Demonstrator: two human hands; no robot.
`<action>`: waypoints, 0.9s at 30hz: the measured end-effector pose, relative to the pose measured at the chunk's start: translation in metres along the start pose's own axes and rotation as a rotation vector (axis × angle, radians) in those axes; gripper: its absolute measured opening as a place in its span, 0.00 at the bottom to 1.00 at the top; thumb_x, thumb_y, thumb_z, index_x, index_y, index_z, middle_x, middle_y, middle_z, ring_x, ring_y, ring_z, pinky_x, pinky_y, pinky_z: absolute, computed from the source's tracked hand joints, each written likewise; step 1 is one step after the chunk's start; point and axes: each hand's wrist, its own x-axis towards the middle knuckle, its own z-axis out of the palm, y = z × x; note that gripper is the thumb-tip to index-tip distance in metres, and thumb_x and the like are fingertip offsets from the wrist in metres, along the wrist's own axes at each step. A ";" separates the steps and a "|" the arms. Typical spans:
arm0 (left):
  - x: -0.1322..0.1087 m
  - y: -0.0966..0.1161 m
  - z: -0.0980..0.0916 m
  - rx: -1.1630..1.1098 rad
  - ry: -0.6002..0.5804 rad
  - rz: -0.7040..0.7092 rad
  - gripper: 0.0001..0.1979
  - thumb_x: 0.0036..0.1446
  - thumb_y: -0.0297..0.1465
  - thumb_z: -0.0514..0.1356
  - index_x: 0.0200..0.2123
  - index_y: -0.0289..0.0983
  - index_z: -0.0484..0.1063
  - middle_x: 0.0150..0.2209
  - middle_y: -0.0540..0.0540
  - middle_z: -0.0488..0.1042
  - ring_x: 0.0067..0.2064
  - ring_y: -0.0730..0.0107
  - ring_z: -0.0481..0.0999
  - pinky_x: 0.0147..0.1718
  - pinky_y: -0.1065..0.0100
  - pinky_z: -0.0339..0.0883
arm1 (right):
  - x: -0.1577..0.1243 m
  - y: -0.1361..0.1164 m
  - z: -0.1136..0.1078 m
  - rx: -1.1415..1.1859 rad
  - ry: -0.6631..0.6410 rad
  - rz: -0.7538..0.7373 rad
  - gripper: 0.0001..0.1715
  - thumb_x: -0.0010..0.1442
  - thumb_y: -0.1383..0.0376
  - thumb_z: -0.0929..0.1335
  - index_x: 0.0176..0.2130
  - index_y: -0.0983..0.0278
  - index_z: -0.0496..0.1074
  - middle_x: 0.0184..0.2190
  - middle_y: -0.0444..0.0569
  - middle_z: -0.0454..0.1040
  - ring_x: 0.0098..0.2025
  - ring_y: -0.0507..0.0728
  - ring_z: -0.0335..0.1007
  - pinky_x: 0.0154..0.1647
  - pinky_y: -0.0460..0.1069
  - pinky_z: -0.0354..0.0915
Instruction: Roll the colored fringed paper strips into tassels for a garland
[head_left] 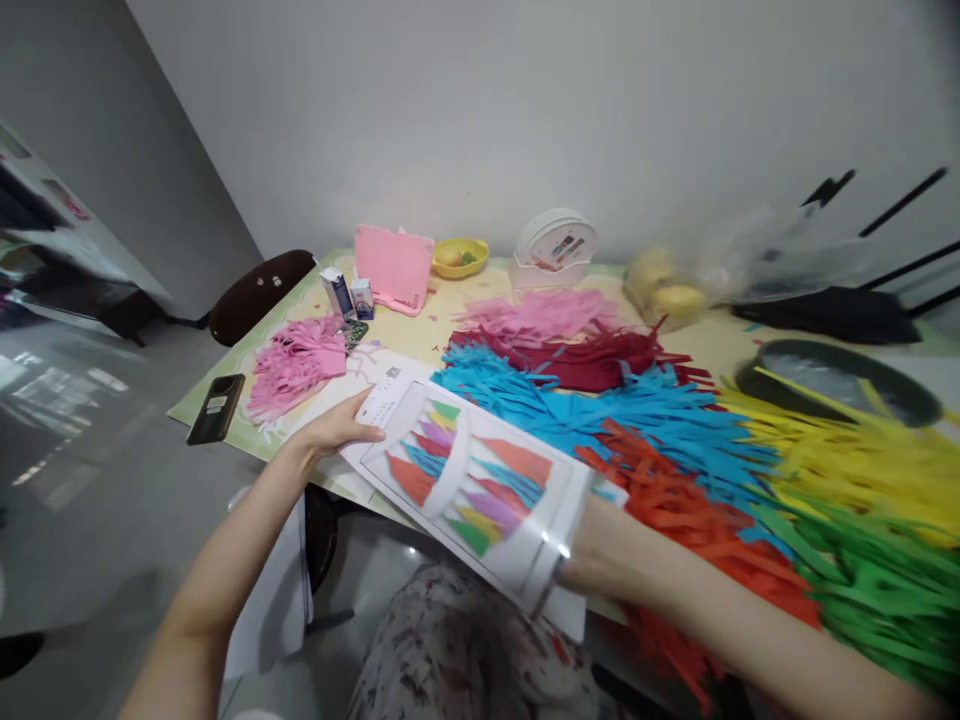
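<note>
A flat printed package, showing coloured tassels under shiny clear plastic, is tilted over the table's front edge. My left hand grips its left end, thumb on top. My right hand is at the right end; its fingers are hidden by the package, and I cannot tell whether they are inside or behind it. Blue fringed strips and orange fringed strips lie beside my right hand. A pink fringed bundle is beyond my left hand.
Dark red, yellow and green fringe spread across the right. A phone lies near the left edge. Small cartons, a pink tablet case, a yellow bowl and a dark tray stand farther back.
</note>
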 end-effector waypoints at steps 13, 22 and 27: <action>-0.021 -0.101 0.146 -0.677 0.330 0.075 0.28 0.40 0.31 0.74 0.47 0.38 0.73 0.47 0.40 0.80 0.52 0.51 0.77 0.54 0.54 0.70 | 0.013 -0.001 0.051 0.687 0.488 0.388 0.32 0.51 0.53 0.74 0.51 0.64 0.69 0.51 0.57 0.77 0.51 0.64 0.75 0.54 0.59 0.69; -0.051 -0.061 0.130 -0.060 0.247 0.105 0.32 0.34 0.30 0.76 0.47 0.33 0.76 0.47 0.38 0.80 0.50 0.50 0.78 0.52 0.57 0.70 | -0.031 0.006 0.032 0.405 0.116 0.368 0.17 0.53 0.55 0.72 0.36 0.67 0.76 0.33 0.53 0.81 0.34 0.62 0.78 0.34 0.53 0.74; -0.056 -0.071 0.153 0.039 0.375 0.005 0.26 0.39 0.36 0.74 0.42 0.30 0.78 0.41 0.38 0.82 0.42 0.53 0.80 0.45 0.58 0.73 | -0.050 -0.003 0.024 0.249 0.014 0.246 0.19 0.61 0.52 0.68 0.40 0.66 0.76 0.36 0.54 0.81 0.36 0.62 0.78 0.35 0.53 0.74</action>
